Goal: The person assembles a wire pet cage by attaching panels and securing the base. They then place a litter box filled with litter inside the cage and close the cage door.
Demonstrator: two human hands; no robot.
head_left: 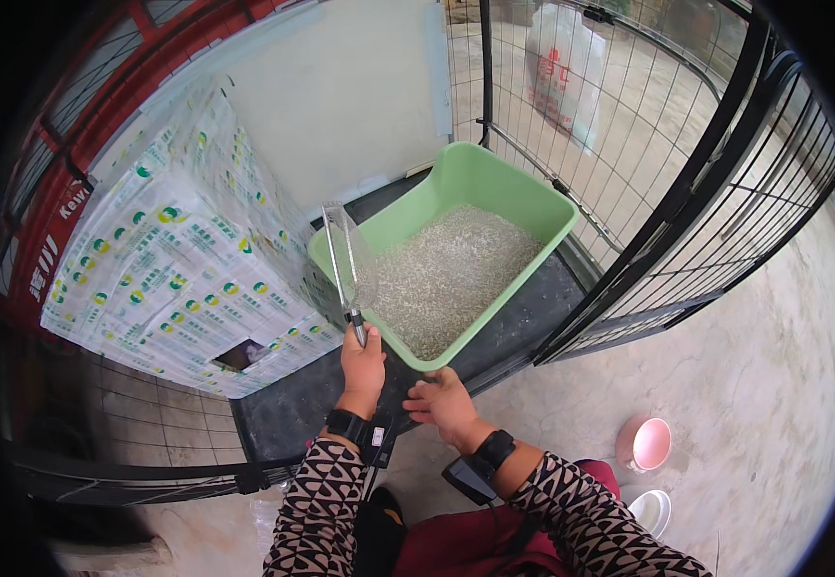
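Two hands busy: my left hand point(364, 361) clenches the light, stiff scoop point(343, 260) by its handle, my right hand point(443, 402) hangs unclenched beside the green tray point(533, 197).

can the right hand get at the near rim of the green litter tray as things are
Probably yes. The right hand hovers open just short of the green tray's near corner, with nothing between them. The left hand holds the scoop off to the side.
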